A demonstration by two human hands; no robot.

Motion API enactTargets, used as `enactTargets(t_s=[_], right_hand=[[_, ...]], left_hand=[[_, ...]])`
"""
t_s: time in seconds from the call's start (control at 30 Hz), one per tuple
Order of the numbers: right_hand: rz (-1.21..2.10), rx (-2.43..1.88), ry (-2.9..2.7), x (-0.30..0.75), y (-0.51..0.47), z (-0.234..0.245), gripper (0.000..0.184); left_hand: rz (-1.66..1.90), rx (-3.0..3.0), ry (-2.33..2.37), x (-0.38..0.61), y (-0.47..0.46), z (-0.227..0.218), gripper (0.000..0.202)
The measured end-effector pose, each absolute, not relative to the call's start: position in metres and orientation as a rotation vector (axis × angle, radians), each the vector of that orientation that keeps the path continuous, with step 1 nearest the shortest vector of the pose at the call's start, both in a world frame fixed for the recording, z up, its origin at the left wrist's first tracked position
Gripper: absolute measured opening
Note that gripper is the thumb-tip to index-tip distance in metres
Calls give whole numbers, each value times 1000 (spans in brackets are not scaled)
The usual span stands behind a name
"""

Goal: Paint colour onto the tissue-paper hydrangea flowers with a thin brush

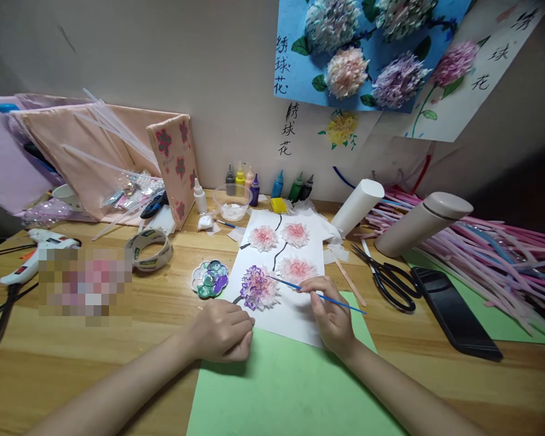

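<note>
My right hand (331, 318) grips a thin blue paintbrush (333, 299), its tip at the right side of a ruffled flower (258, 287) that is purple on the left and pale pink on the right. Closed in a loose fist, my left hand (224, 332) rests at the lower left edge of the white paper sheet (290, 324); whether anything is inside it is hidden. Pink-and-white flowers stand higher on the sheet, with black painted stems between them. Left of the sheet lies a flower-shaped palette (209, 278) with green and purple paint. Green paper (281, 387) lies underneath.
Small paint bottles (254, 190) and a clear plastic cup (232, 203) stand along the wall. At right are black-handled scissors (393, 281), a dark phone (456, 315), two cylinders and fuzzy stems. At left lie a tape roll (149, 249) and a glue gun (39, 254).
</note>
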State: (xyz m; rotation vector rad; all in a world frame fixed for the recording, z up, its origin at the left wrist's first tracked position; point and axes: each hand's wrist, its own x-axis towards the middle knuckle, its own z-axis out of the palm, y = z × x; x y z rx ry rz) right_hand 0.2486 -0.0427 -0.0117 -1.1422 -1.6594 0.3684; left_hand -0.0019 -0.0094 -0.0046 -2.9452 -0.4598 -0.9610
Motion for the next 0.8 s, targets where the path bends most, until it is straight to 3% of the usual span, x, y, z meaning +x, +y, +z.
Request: enactTargets(t_s=[0.8], right_hand=[[327, -1125, -1552, 250, -44, -14, 20]], left_hand=[[-1021, -2972, -431, -2, -8, -3, 22]])
